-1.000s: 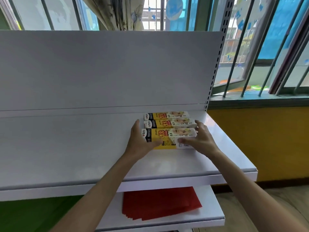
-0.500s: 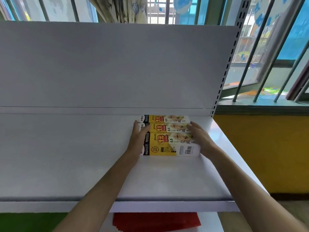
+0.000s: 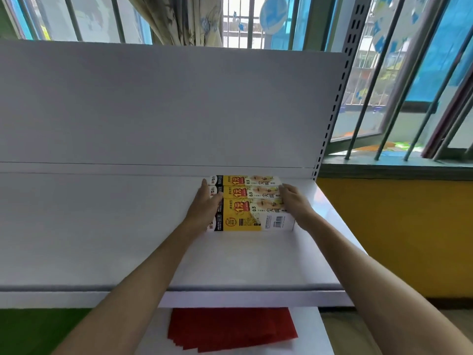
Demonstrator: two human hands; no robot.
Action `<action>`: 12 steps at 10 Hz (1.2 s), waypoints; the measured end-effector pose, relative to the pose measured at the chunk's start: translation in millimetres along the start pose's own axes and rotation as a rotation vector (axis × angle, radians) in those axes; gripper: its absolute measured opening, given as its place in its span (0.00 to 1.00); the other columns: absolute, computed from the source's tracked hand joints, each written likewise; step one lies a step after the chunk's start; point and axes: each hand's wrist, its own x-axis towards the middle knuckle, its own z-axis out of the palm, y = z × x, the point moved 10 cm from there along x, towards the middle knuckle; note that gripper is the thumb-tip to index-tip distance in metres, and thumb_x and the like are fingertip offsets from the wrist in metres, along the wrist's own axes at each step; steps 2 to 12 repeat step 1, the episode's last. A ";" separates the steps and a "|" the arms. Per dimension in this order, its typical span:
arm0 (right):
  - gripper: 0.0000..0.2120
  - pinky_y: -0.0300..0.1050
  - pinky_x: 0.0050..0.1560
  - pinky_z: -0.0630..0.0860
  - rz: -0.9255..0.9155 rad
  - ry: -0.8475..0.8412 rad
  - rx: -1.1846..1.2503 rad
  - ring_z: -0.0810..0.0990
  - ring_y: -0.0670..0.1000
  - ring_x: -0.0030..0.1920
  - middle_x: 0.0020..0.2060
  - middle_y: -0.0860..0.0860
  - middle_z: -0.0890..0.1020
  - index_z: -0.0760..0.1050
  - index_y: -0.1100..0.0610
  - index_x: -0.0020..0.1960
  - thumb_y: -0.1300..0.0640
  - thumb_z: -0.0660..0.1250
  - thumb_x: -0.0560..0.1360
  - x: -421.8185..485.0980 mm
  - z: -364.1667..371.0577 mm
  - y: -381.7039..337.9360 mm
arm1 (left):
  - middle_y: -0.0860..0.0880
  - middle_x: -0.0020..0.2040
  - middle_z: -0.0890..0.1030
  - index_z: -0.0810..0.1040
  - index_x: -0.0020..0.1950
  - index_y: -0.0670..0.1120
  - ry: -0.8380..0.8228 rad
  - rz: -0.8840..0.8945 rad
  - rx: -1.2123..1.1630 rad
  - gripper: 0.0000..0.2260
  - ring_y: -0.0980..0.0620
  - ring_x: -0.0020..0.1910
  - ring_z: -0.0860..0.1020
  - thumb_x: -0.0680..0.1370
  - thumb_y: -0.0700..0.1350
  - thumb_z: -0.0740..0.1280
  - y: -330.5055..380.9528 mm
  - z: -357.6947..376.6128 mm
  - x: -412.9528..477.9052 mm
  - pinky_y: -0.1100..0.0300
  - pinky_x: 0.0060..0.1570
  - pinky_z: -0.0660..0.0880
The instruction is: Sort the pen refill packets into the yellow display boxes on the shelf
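The front yellow display box (image 3: 253, 217) now sits flush with its neighbours (image 3: 249, 187), centre frame. Left hand (image 3: 204, 210) and right hand (image 3: 294, 201) press open-fingered against the row's ends, gripping nothing. Filling likely comes next.

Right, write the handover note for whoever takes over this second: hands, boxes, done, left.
Left hand: flat against the left ends of the three yellow display boxes.
Right hand: pressed on their right ends.
Boxes: one behind another, touching, at the back of the upper shelf.
Done: boxes lined up.
Left: no loose refill packets in view; sorting not shown done.
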 end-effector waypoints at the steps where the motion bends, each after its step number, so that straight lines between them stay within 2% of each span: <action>1: 0.20 0.43 0.40 0.78 -0.087 0.148 -0.077 0.79 0.55 0.50 0.61 0.59 0.74 0.63 0.58 0.71 0.54 0.56 0.80 -23.1 -18.5 -18.3 | 0.45 0.73 0.63 0.60 0.74 0.45 0.223 0.155 0.240 0.22 0.47 0.71 0.61 0.80 0.48 0.58 25.5 -38.4 -22.5 0.54 0.67 0.60; 12: 0.20 0.43 0.40 0.78 -0.087 0.148 -0.077 0.79 0.55 0.50 0.61 0.59 0.74 0.63 0.58 0.71 0.54 0.56 0.80 -23.1 -18.5 -18.3 | 0.45 0.73 0.63 0.60 0.74 0.45 0.223 0.155 0.240 0.22 0.47 0.71 0.61 0.80 0.48 0.58 25.5 -38.4 -22.5 0.54 0.67 0.60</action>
